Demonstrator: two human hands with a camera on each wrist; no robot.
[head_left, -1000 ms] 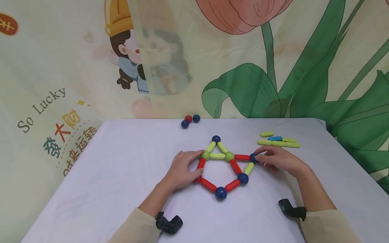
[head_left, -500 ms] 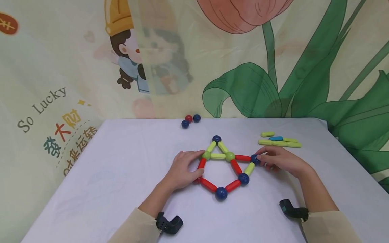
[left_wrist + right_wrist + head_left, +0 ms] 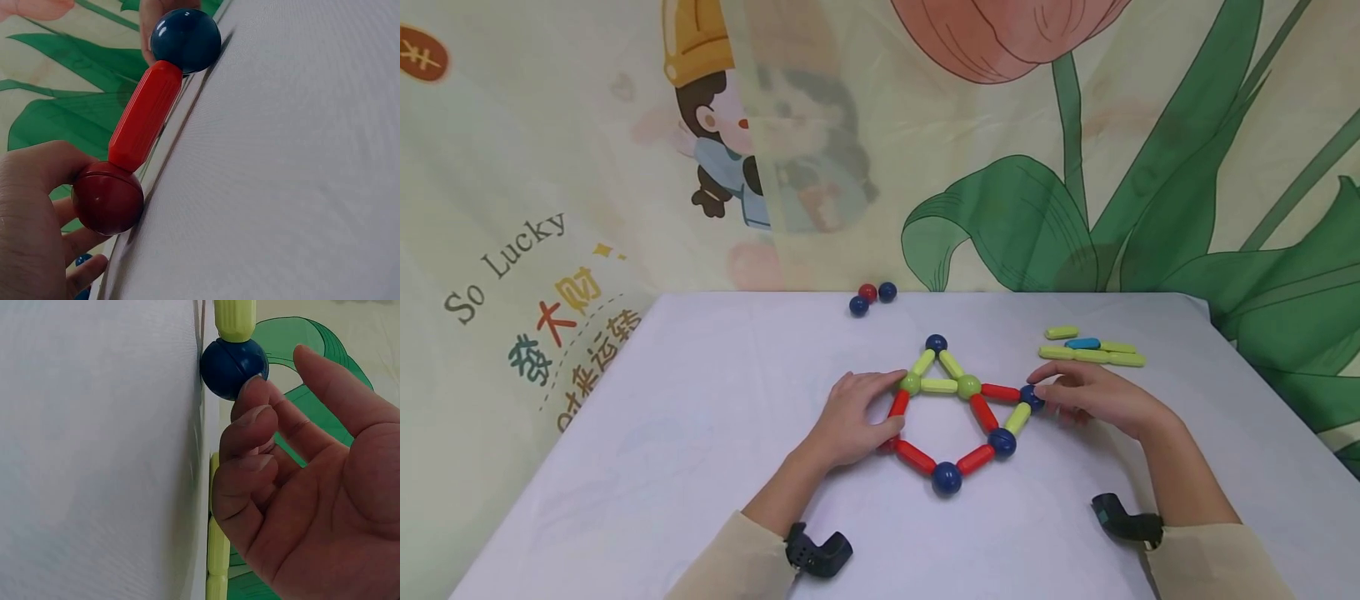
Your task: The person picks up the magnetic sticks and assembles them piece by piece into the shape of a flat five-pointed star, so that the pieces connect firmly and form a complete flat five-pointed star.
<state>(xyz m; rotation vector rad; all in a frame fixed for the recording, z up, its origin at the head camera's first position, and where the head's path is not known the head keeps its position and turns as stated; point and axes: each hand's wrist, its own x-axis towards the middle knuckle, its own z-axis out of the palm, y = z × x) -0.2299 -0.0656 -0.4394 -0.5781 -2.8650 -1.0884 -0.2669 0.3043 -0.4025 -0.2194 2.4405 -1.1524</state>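
A flat frame of toy building rods and balls lies on the white table. My left hand (image 3: 850, 421) holds its left side: the index fingertip is at a green ball (image 3: 911, 383), and thumb and fingers surround a red ball (image 3: 109, 203), which a red rod (image 3: 144, 115) joins to the near blue ball (image 3: 947, 478). On the frame's right, my right hand (image 3: 1097, 396) has curled fingers with fingertips at another blue ball (image 3: 228, 365). A red rod (image 3: 1001, 392) and a yellow-green rod (image 3: 1017, 418) meet that ball. In the right wrist view, the thumb stands apart from it.
Behind the right hand lie several loose yellow-green rods (image 3: 1081, 355) and a blue rod (image 3: 1083, 343). At the table's far edge sit two blue balls (image 3: 887, 292) and a red ball (image 3: 867, 292). A printed cloth (image 3: 1000, 125) hangs behind the table.
My right hand and the blue ball at its fingertips have shifted slightly nearer me, closing up to the end of the yellow-green rod. My left hand keeps its place on the frame.
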